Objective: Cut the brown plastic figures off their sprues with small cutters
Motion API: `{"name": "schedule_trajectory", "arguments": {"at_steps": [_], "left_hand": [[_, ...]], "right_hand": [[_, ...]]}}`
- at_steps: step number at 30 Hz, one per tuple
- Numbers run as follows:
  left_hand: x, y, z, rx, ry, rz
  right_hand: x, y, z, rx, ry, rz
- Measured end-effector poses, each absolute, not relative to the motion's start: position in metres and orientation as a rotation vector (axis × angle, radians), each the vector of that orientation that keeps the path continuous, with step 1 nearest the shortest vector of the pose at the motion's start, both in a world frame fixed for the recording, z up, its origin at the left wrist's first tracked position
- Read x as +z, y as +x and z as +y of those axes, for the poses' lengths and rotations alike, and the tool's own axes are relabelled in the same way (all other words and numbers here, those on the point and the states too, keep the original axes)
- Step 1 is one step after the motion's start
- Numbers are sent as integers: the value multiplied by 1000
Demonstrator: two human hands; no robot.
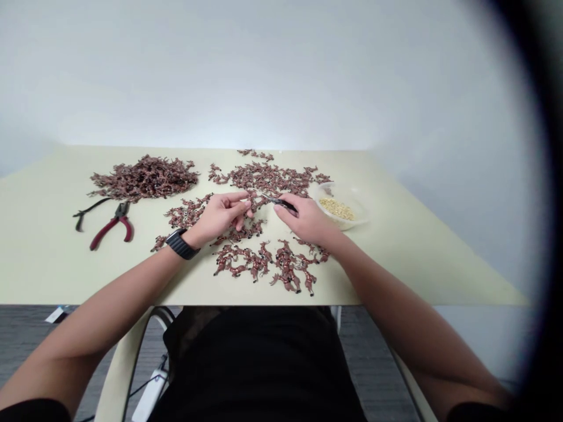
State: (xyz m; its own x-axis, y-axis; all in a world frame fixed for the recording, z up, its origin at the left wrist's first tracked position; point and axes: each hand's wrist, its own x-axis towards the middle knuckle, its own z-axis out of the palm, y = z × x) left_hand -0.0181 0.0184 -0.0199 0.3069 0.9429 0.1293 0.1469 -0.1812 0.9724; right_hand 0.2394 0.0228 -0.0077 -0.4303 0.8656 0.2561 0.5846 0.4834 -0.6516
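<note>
Brown figurines (287, 267) lie around both hands, presumably spread for easy picking. The right hand (308, 220) grips a slim tool (288, 206), its tip toward the left hand (222, 215), perhaps for close work; whether those fingers pinch anything, I cannot tell. Right of the grip: a bowl (359, 206). No writing is legible.

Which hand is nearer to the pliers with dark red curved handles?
Left. The left hand is right of the pliers, over brown animal figures; the right hand is farther right, beside a translucent round bowl.
</note>
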Motion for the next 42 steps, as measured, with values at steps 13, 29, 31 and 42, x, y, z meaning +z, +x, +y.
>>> {"name": "schedule_trajectory", "arguments": {"at_steps": [13,29,31,42], "left_hand": [[-21,-23,23,935,1258,854],[-20,-30,25,791,1180,815],[-18,-29,24,790,1174,816],[-22,-33,28,764,1141,764]], "right_hand": [[-17,243,26,351,-1028,-2344],[-17,246,27,353,-929,-2366],[-17,246,27,352,-932,-2367],[-15,248,27,359,-939,-2412]]}}
